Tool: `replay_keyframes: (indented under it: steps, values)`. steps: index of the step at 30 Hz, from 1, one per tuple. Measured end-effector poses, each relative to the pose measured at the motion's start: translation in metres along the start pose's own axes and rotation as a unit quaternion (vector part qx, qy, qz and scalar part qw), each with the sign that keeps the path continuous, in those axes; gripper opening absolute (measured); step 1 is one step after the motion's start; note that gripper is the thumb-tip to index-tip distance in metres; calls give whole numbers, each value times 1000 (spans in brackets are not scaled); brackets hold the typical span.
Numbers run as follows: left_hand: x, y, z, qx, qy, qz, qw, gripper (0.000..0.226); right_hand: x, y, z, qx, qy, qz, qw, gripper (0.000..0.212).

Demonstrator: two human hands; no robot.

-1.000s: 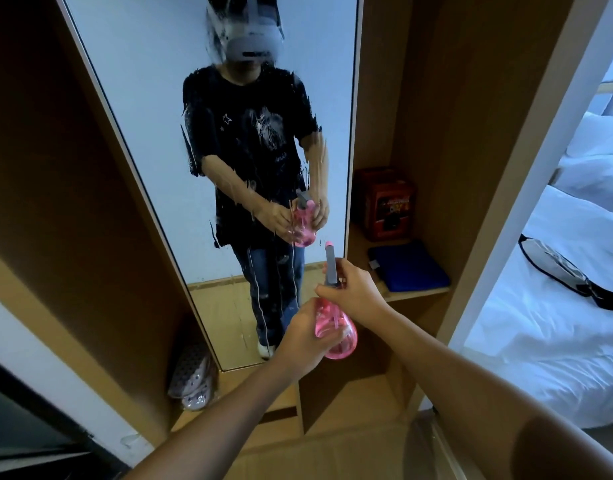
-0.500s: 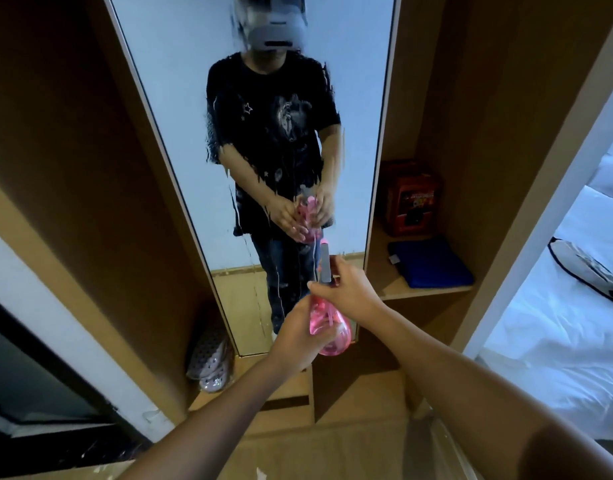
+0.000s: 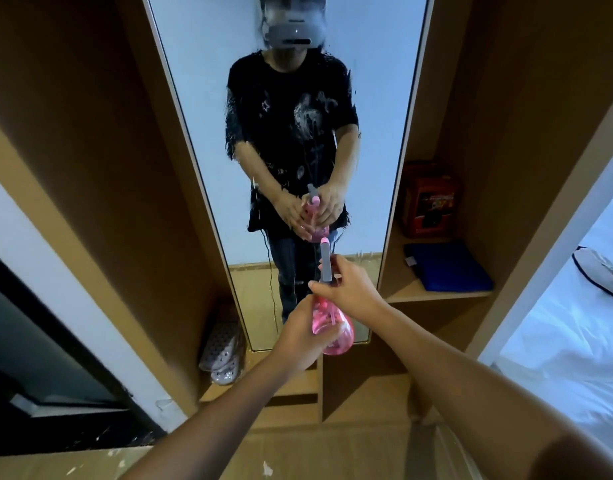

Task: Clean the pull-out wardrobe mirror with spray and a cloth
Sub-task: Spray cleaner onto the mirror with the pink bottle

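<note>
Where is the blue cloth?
The blue cloth lies folded on the wardrobe shelf right of the mirror, just in front of the red box.

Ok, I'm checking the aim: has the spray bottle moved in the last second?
Yes. The spray bottle shifted left, away from the shelf with the blue cloth, and now sits in front of the mirror's lower part.

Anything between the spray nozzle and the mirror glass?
Nothing visible. Both hands, left and right, hold the pink spray bottle; its nozzle faces the already wet mirror across open air.
</note>
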State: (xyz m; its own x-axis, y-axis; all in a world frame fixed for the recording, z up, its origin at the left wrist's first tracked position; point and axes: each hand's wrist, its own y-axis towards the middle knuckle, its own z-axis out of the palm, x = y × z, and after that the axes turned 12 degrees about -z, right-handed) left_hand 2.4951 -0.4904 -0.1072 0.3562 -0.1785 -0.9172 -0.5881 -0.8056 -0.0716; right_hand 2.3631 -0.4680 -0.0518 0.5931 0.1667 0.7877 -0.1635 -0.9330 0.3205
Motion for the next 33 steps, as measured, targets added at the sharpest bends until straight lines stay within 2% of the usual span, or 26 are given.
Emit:
replay_keyframes:
  steps: [9, 15, 18, 29, 33]
  values:
    - [11, -3, -26, -36, 11, -5, 999, 46, 8, 14, 26, 16, -15, -9, 1000, 39]
    - [18, -2, -29, -26, 19, -14, 999, 54, 7, 16, 32, 11, -22, -1, 1000, 37]
    - [19, -2, -29, -25, 17, -13, 999, 50, 7, 18, 33, 20, -35, 0, 999, 33]
    - [31, -6, -41, -44, 11, -22, 999, 48, 9, 23, 50, 38, -4, -2, 999, 33]
    - [38, -9, -51, -63, 16, -37, 997, 56, 13, 27, 63, 47, 11, -10, 999, 33]
